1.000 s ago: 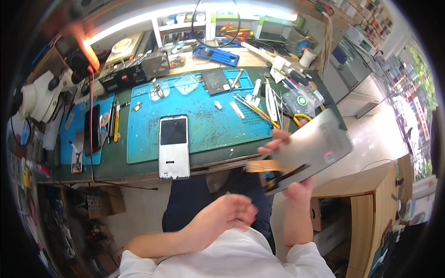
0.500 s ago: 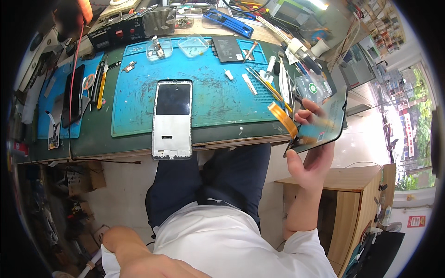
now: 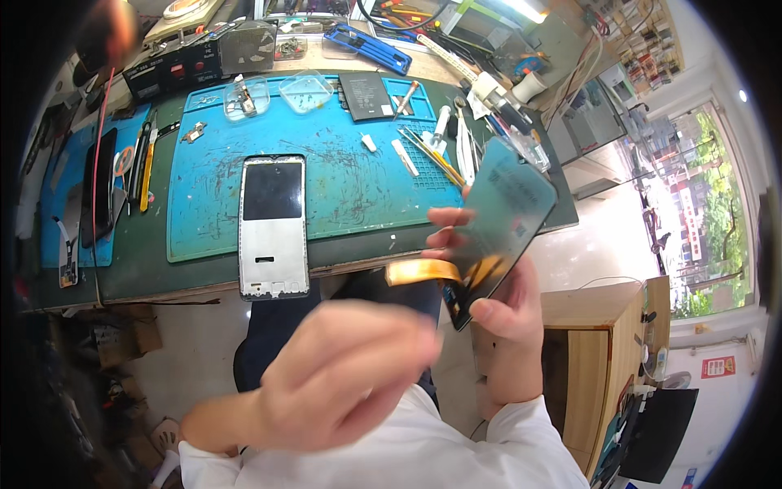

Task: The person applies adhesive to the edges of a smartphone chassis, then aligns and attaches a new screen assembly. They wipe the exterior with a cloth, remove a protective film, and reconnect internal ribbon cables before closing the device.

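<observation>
My right hand point(image 3: 515, 303) holds a phone screen point(image 3: 509, 208) tilted up at the right, thumb on its lower edge and fingers behind it. Its dark glossy face shows reflections. From the lower end of the screen curls an orange flat ribbon cable point(image 3: 419, 271). My left hand point(image 3: 350, 371) is in the air over my lap, below and left of the cable. It is smeared by motion with its fingers bent, and I cannot see anything in it. A phone frame point(image 3: 275, 240) with a dark upper area and silver lower plate lies on the bench, its near end over the edge.
A blue work mat point(image 3: 204, 220) covers the bench point(image 3: 130, 281). At its back lie clear plastic boxes point(image 3: 305, 91), a black battery point(image 3: 365, 96) and a blue tool tray point(image 3: 368, 49). Tweezers point(image 3: 432, 159) lie at the right, a dark phone point(image 3: 99, 183) at the left. A wooden cabinet point(image 3: 586, 310) stands right.
My left hand has risen from my belly toward the cable. My right hand has brought the screen left and turned it more upright. The view has shifted slightly.
</observation>
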The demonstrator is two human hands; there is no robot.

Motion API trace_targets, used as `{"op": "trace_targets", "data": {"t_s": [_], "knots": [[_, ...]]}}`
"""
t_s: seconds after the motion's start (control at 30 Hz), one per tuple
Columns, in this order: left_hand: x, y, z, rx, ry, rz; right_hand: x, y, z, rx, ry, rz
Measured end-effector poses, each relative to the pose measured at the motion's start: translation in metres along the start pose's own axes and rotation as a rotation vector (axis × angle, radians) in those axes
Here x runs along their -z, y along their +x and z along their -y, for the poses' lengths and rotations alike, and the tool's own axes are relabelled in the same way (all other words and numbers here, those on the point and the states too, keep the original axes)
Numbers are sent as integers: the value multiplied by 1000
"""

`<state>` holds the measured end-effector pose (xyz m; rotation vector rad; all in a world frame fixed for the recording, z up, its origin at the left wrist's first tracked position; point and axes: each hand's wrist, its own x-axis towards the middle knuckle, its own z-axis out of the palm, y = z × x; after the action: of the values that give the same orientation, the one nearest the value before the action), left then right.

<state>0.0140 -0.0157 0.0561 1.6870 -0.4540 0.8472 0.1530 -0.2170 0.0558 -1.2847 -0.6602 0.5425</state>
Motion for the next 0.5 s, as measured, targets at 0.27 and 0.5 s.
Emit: {"op": "trace_targets", "data": {"t_s": [0.27,0.5], "knots": [[-31,8,40,131,-67,150,-3,1,0,-86,87,33],[-30,24,40,367,-149,71,11,-3,-15,-26,40,49]]}}
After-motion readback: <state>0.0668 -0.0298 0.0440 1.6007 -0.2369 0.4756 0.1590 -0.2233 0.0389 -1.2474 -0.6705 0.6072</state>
